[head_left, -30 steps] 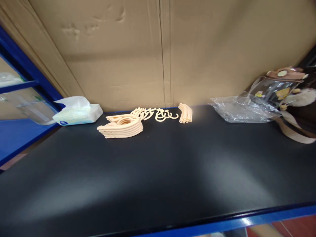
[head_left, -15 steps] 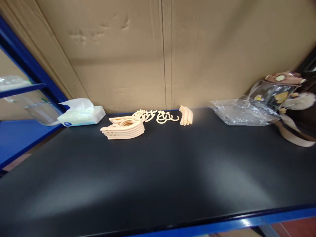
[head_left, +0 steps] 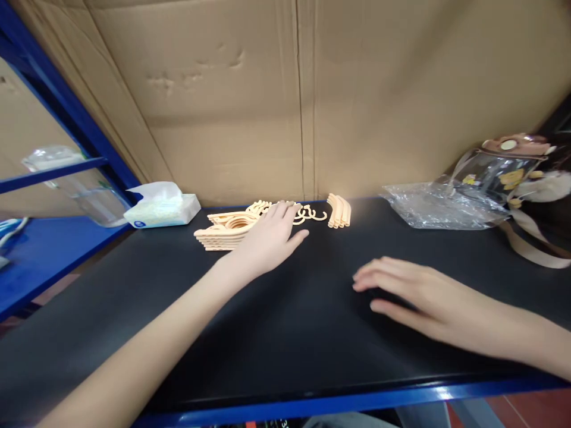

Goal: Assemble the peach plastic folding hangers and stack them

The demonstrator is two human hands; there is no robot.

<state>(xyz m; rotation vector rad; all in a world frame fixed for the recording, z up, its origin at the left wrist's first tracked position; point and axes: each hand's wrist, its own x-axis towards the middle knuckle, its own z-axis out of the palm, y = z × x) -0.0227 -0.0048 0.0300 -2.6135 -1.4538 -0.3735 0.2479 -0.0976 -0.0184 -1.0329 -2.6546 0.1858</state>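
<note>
My left hand (head_left: 275, 236) stretches toward the back of the black table, fingers extended, over the right end of a stack of cream plastic hanger frames (head_left: 218, 238). Behind its fingertips lie several loose cream hooks (head_left: 317, 214), partly covered by the hand. Whether it touches any of these pieces I cannot tell. Right of the hooks sits a bundle of short curved cream tubes (head_left: 339, 211). My right hand (head_left: 404, 291) hovers over or rests on the table at the right, thumb apart from the fingers, holding nothing.
A tissue pack (head_left: 163, 207) sits at the back left. At the back right are a crumpled clear plastic bag (head_left: 439, 205) and a clear bottle (head_left: 495, 169) with a brown lid and strap. Cardboard (head_left: 232, 107) walls the back; a blue shelf frame (head_left: 57, 175) stands left.
Both my hands have come into view: the left reaches over the hanger pieces, the right comes in from the right edge. The view has shifted slightly; the pieces look unmoved.
</note>
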